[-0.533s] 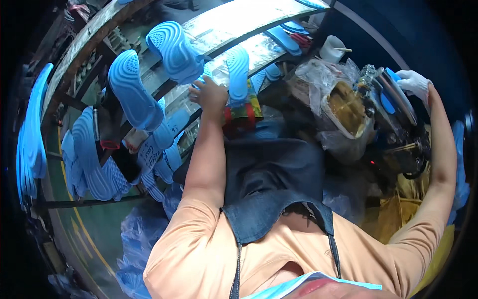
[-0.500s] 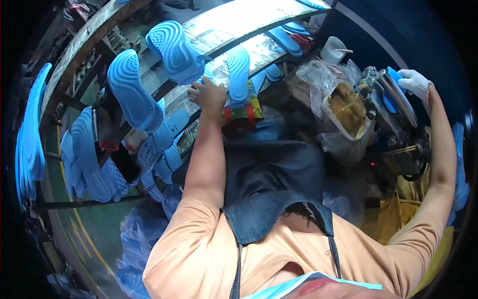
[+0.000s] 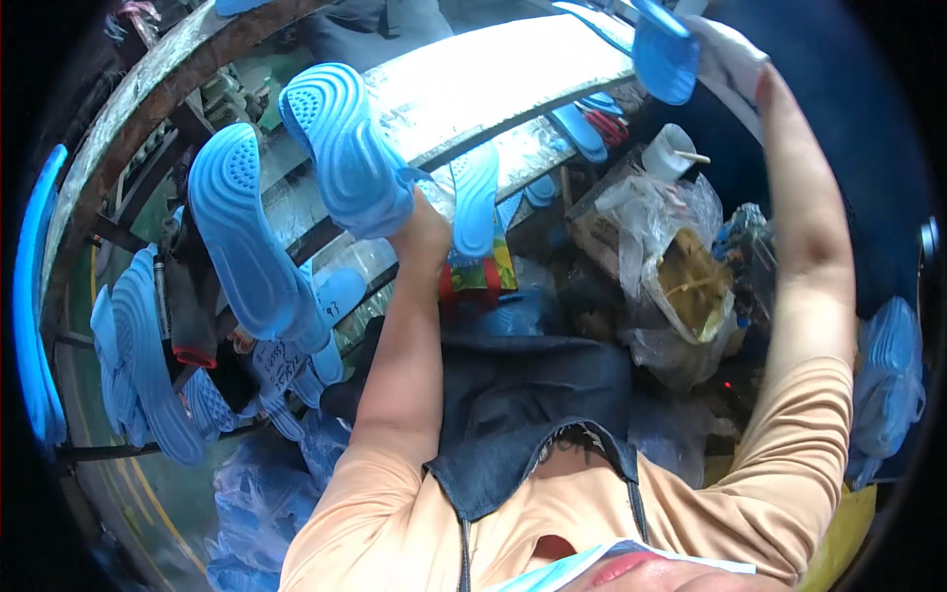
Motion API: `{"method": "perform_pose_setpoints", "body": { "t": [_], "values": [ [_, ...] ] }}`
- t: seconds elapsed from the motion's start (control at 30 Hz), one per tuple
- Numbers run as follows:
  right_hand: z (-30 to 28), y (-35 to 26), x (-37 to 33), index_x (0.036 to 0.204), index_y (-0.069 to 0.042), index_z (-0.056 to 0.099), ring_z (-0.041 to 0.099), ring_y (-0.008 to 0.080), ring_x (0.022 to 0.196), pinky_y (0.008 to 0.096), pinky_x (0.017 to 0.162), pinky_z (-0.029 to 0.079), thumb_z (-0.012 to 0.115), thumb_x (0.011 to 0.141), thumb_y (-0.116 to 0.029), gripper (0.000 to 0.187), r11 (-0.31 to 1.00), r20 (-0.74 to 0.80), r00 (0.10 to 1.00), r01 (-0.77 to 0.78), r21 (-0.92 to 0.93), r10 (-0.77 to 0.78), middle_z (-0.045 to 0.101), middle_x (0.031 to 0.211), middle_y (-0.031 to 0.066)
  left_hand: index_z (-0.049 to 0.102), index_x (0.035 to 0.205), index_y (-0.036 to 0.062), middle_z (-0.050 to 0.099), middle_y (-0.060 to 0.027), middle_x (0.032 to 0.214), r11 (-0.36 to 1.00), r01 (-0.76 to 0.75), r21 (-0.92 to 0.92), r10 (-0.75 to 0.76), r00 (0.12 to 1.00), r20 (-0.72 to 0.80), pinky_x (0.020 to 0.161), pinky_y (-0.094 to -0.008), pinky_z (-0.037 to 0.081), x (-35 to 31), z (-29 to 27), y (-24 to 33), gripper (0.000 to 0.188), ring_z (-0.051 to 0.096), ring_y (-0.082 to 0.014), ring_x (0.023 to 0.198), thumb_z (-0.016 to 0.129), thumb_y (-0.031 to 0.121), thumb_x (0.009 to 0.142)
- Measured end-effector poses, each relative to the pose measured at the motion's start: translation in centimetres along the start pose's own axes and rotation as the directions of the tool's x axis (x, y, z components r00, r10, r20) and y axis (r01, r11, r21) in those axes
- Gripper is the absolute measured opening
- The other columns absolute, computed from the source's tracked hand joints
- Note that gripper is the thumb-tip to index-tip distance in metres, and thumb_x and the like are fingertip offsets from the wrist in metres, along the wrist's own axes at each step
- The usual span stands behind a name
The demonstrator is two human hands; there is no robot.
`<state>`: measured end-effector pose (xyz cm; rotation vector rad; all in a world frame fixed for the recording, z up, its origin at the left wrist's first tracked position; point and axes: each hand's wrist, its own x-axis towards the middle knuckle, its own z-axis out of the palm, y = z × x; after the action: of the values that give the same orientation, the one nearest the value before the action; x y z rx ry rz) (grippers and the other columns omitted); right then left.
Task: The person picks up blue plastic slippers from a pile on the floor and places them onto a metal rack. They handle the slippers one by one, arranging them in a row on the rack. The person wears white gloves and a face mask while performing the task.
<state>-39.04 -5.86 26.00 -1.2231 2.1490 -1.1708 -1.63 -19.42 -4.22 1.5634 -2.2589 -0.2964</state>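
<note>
My right hand (image 3: 732, 57), in a white glove, is raised at the upper right and holds a blue insole (image 3: 666, 57) that hangs beside the rack. My left hand (image 3: 424, 232), bare, is at the lower end of a ridged blue insole (image 3: 347, 148); its fingers are hidden behind that insole, so their grip does not show. Left of it another long blue insole (image 3: 242, 232) leans over the rack. A further blue insole (image 3: 474, 202) lies just right of my left hand.
A curved white shelf (image 3: 493, 79) runs across the top. More insoles (image 3: 153, 350) hang at the left. To the right are a white cup (image 3: 669, 151) with a stick, a plastic-wrapped container (image 3: 695, 281) of brown material and a bagged blue bundle (image 3: 888, 370).
My right hand has swung up and left from the metal cylinder at the right, bringing a blue insole towards the shelf. My view has shifted. My left hand stays by the ridged insole.
</note>
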Motion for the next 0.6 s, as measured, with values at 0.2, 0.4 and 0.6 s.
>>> {"method": "perform_pose_setpoints", "body": {
  "t": [0.2, 0.4, 0.6],
  "values": [
    [8.2, 2.7, 8.6, 0.101, -0.007, 0.066, 0.062, 0.0172, 0.072, 0.0268, 0.063, 0.047, 0.05, 0.096, -0.045, 0.042, 0.931, -0.202, 0.976, -0.005, -0.365, -0.074, 0.064, 0.08, 0.0073, 0.047, 0.132, 0.0027, 0.051, -0.0283, 0.128, 0.976, 0.056, -0.21, -0.036, 0.995, 0.097, 0.096, -0.0503, 0.044, 0.6, -0.6, 0.2, 0.049, 0.053, -0.0438, 0.116, 0.053, 0.024, 0.089],
    [6.5, 6.6, 17.3, 0.126, -0.008, 0.058, 0.059, 0.0328, 0.113, 0.041, 0.095, 0.044, 0.044, 0.093, -0.048, 0.053, 0.287, 0.237, 0.962, 0.268, -0.92, -0.138, 0.058, 0.124, 0.0241, 0.054, 0.121, -0.003, 0.057, -0.03, 0.119, 0.948, 0.05, -0.314, -0.019, 0.995, 0.102, 0.099, -0.0487, 0.042, 1.1, 1.6, -0.3, 0.038, 0.054, -0.0441, 0.113, 0.048, 0.016, 0.09],
    [8.1, 5.1, 15.3, 0.115, -0.01, 0.064, 0.065, 0.018, 0.075, 0.0322, 0.058, 0.05, 0.059, 0.088, -0.022, 0.03, 0.754, 0.16, 0.987, 0.123, -0.646, -0.024, 0.068, 0.09, 0.0092, 0.063, 0.108, 0.0005, 0.064, -0.0208, 0.108, 0.904, -0.098, -0.417, 0.042, 0.989, -0.141, 0.094, -0.047, 0.042, 1.2, 5.1, -2.2, 0.027, 0.059, -0.0382, 0.104, 0.054, 0.015, 0.087]
  ]
}}
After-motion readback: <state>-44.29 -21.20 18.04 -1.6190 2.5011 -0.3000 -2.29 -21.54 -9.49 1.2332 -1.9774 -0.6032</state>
